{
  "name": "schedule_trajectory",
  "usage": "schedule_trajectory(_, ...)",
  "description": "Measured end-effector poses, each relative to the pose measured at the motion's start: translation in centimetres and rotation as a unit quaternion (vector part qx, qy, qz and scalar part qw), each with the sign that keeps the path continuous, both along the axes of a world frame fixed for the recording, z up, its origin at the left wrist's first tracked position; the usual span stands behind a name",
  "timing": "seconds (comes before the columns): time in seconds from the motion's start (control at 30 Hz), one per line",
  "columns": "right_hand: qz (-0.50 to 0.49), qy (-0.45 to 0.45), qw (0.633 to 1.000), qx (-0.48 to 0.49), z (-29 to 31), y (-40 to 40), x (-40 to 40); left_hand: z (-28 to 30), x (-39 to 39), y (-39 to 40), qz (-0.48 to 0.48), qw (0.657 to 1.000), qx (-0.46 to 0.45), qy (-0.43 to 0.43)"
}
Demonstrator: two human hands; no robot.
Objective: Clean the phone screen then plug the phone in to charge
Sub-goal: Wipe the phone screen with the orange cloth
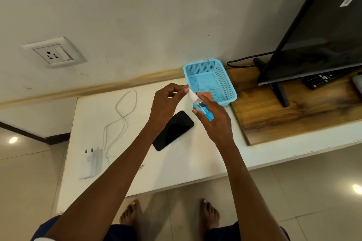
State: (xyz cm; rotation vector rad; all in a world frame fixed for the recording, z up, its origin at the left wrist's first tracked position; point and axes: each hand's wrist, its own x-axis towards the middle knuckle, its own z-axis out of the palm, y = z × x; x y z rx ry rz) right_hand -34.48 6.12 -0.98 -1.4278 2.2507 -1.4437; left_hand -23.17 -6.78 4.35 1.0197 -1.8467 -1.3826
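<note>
On the white ledge (176,172) by the wall: phone (173,130), charger (92,162), basket (210,82).

Light: soft and even, quite bright, a bit yellow-green.
Glare: two round bright spots shine on the floor tiles (23,162), one far left of the hands and one far right, low down.
Shadows: pale and soft under the arms on the white table (195,162).
Blur: the left hand (166,101) and right hand (213,121) look a little smeared.
Edges: the wall line and TV (323,35) bend and lean.
</note>
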Motion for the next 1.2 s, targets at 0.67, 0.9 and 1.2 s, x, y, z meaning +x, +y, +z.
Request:
schedule_trajectory(0.67, 0.007, -0.17, 0.985, 0.022, 0.4, 0.8, -0.7, -1.4, -0.1, 0.8, -0.097, 0.995, -0.037, -0.004)
schedule_trajectory(0.9, -0.09, -0.162, 0.977, 0.105, -0.8, 2.8, -3.6, -3.3, 0.9, 3.3, -0.055, 0.988, -0.095, -0.111)
schedule_trajectory(1.2, -0.118, -0.172, 0.969, 0.136, -0.5, 4.5, -5.4, -5.1, 0.5, 5.1, -0.124, 0.936, -0.191, -0.268)
